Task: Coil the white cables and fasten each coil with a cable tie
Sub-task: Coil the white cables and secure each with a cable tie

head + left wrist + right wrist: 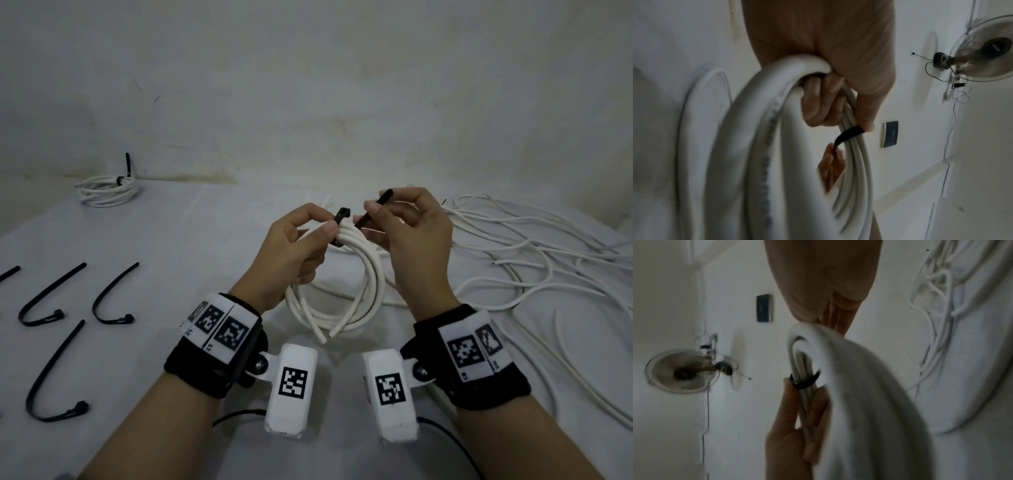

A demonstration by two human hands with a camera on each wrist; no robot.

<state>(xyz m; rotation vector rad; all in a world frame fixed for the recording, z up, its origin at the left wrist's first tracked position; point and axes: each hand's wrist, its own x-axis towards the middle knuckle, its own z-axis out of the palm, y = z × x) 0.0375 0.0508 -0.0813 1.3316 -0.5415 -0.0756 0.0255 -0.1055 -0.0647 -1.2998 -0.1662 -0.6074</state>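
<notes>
A white cable coil (337,294) hangs above the table, gripped at its top by my left hand (301,246). A black cable tie (342,219) wraps under the bundle; its head sticks up beside my left thumb. My right hand (400,226) pinches the tie's tail (375,207) between thumb and forefinger, just right of the head. The left wrist view shows the coil (764,146) and the black strap (849,134) crossing its strands. The right wrist view shows the strap (804,382) looped round the strands (803,369), with my left hand's fingers (791,418) below it.
A tied coil (106,190) lies at the table's far left. Several loose black ties (48,298) lie at the near left. A heap of loose white cable (534,253) spreads over the right side. A wall runs behind the table.
</notes>
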